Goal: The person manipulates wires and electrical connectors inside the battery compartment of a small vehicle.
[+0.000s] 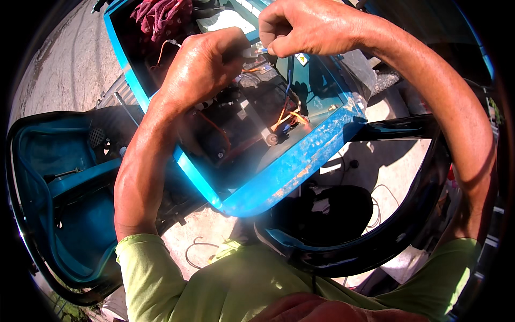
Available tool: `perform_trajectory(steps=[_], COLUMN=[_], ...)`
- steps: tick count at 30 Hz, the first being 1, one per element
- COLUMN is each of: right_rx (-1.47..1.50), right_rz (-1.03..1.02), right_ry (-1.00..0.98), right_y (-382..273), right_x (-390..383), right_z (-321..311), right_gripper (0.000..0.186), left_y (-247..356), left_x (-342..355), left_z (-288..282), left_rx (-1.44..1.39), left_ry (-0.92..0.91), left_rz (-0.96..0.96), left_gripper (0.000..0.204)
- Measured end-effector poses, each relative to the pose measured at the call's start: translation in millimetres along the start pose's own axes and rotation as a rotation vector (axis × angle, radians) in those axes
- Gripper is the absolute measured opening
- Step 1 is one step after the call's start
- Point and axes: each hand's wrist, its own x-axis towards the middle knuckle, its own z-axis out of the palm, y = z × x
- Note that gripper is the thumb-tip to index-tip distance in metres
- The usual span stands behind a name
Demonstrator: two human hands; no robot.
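Observation:
Both of my hands are raised over an open blue metal compartment, close together near its far side. My left hand is closed, its thumb and fingers pinching a small pale, translucent wire connector. From the right, my right hand pinches what looks like a blue wire end beside that connector. I cannot tell whether the two pieces touch. Below my hands lies a dark battery-like block with a metal strap across it. Loose orange wires bunch at its right, and a blue wire runs down towards them.
A dark red patterned cloth is heaped at the compartment's far left. At left sits a detached blue tray-like panel with a black edge. A black curved part arches close to my body at right. Cables lie on the sunlit concrete.

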Motion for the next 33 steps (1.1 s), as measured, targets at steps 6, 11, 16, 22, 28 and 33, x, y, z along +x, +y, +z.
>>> perform_trajectory(steps=[6, 11, 16, 22, 28, 33], right_rx=[-0.017, -0.011, -0.029, -0.05, -0.026, -0.048], right_rz=[0.04, -0.078, -0.032, -0.117, -0.149, -0.134], right_ry=[-0.019, -0.033, -0.008, 0.013, 0.095, 0.061], right_y=[-5.7, 0.4, 1.3, 4.6, 12.1, 2.4], right_x=[-4.9, -10.7, -2.1, 2.5, 6.6, 1.9], right_z=[-3.7, -7.8, -1.3, 1.3, 8.9, 3.7], right_gripper=[0.038, 0.04, 0.042, 0.043, 0.041, 0.043], left_y=[0.1, 0.8, 1.0, 1.1, 1.8, 2.7], left_x=[-0.8, -0.7, 0.0, -0.9, -0.3, -0.6], left_z=[-1.3, -0.5, 0.1, -0.9, -0.4, -0.7], left_rx=[-0.007, 0.002, -0.006, 0.007, -0.01, -0.008], left_ry=[0.006, 0.007, 0.002, 0.0, -0.014, -0.013], left_rz=[0.027, 0.026, 0.025, 0.02, 0.0, -0.004], left_gripper=[0.02, 0.021, 0.022, 0.022, 0.022, 0.022])
